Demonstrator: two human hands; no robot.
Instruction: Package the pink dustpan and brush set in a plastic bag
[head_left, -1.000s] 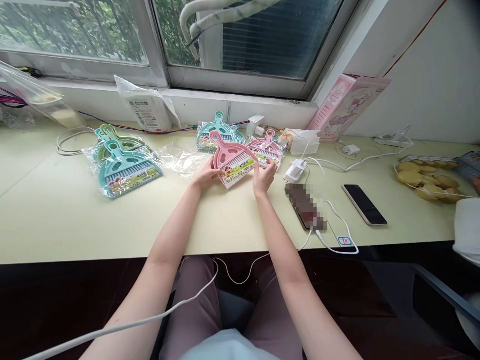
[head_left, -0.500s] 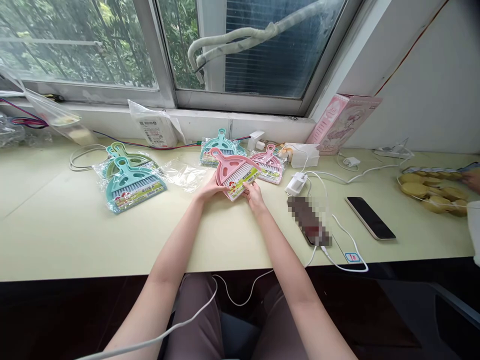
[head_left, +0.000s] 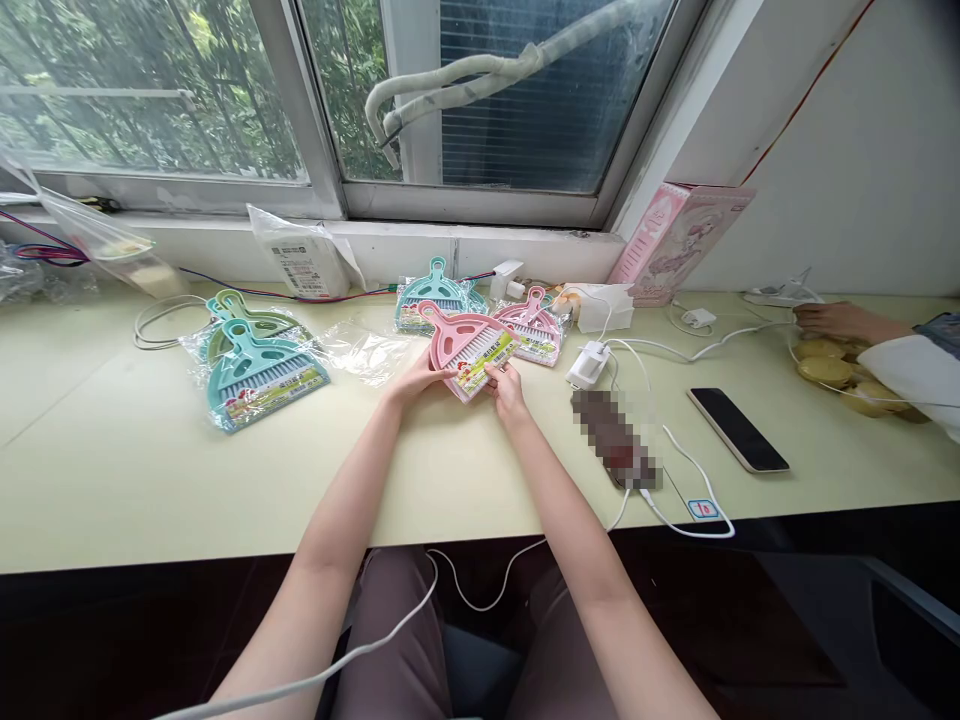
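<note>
Both my hands hold a pink dustpan and brush set (head_left: pixel 459 336), tilted, its handle pointing up and left. My left hand (head_left: pixel 417 379) is closed on its left side, and my right hand (head_left: pixel 506 389) grips the lower right corner by the yellow-green label. Behind it lie a wrapped pink set (head_left: pixel 534 326) and wrapped teal sets (head_left: pixel 435 297). Left of my hands, a wrapped teal set (head_left: pixel 266 372) overlaps a green one (head_left: pixel 255 318). Crumpled clear plastic wrap (head_left: pixel 367 352) lies between that pair and my left hand.
To the right are a white charger (head_left: pixel 588 364), a blurred-out phone (head_left: pixel 615 438) with cables, and a black-screened phone (head_left: pixel 739 430). Another person's hand (head_left: pixel 844 322) is over yellow discs (head_left: pixel 825 371) at far right. A pink box (head_left: pixel 679 243) and a white packet (head_left: pixel 306 262) stand by the window.
Another person's hand and sleeve have come in from the right over the yellow discs. My hands keep the same hold on the pink set; the view has shifted slightly.
</note>
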